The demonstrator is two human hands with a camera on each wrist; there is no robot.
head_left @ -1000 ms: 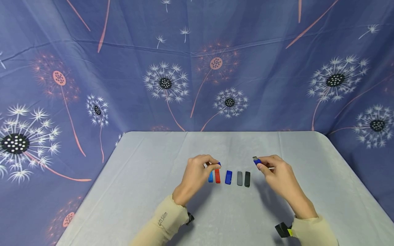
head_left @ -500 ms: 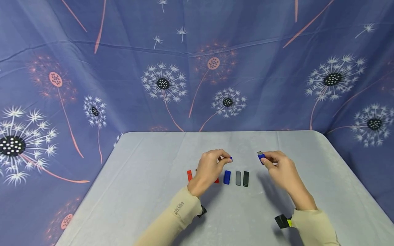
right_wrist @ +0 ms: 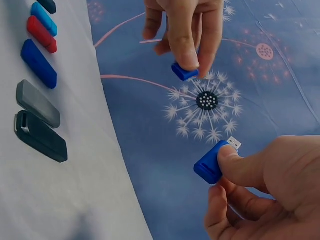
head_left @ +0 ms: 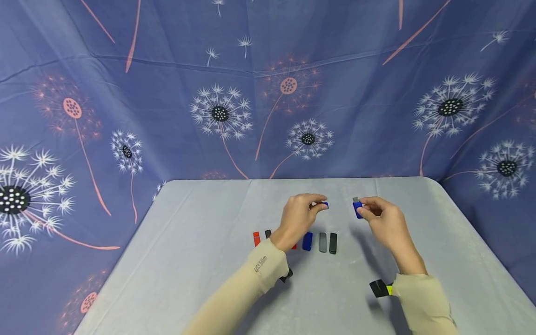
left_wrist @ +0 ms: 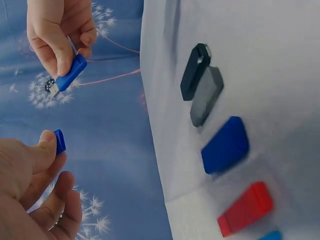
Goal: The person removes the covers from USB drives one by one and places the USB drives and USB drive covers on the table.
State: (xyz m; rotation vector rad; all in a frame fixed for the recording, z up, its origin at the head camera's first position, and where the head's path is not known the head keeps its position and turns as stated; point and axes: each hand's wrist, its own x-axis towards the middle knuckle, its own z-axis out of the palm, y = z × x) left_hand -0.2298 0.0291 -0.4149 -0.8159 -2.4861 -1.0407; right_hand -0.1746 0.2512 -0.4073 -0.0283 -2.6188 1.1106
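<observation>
Between thumb and fingers my right hand [head_left: 384, 219] pinches a blue USB stick [right_wrist: 209, 164], its metal plug bare and pointing away from me in the head view. My left hand [head_left: 296, 217] pinches a small blue USB cap [left_wrist: 60, 142] at its fingertips. Both hands are raised above the table, with a gap between the cap and the stick. On the table below lies a row of USB sticks: a black one [head_left: 332, 243], a grey one [head_left: 323, 242], a blue one [head_left: 307, 241] and a red one [left_wrist: 246, 209]. The left wrist hides part of the row.
Farther left in the row lie another red stick [head_left: 256, 239] and a dark one [head_left: 268, 233]. A light blue stick [right_wrist: 44, 19] shows in the right wrist view. The pale tabletop [head_left: 201, 209] ends at a blue dandelion-print cloth [head_left: 176, 153] behind.
My left hand has moved right and away from me with the cap, coming nearer the right hand. The right hand has risen slightly, turning the stick's plug more upright in the head view.
</observation>
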